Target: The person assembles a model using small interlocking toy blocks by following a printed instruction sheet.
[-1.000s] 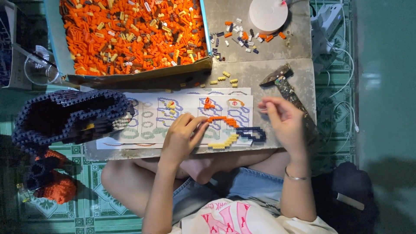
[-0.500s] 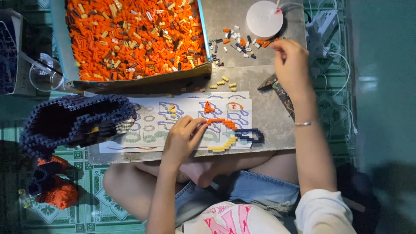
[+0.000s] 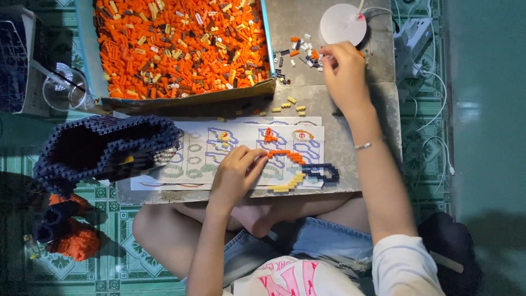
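Seen from the head camera looking straight down, the person sits cross-legged at a low grey table (image 3: pixel 350 137). The left hand (image 3: pixel 235 174) lies palm down on the printed sheet (image 3: pixel 208 153), forearm coming up from the lap, fingers stretched forward and loosely curved so the tips touch the near end of a short orange brick strip (image 3: pixel 285 156); it presses rather than grips, nothing closed in it. The right arm is stretched far across the table, elbow nearly straight, a thin bracelet at the wrist. The right hand (image 3: pixel 344 74) is bent down with fingertips pinched together over the loose bricks (image 3: pixel 298 52) scattered just below a round white disc (image 3: pixel 343 24); whether a brick is caught between them cannot be told. A box of orange bricks (image 3: pixel 175 46) fills the far left of the table, and a dark blue brick build (image 3: pixel 104 148) rests by the sheet's left edge.
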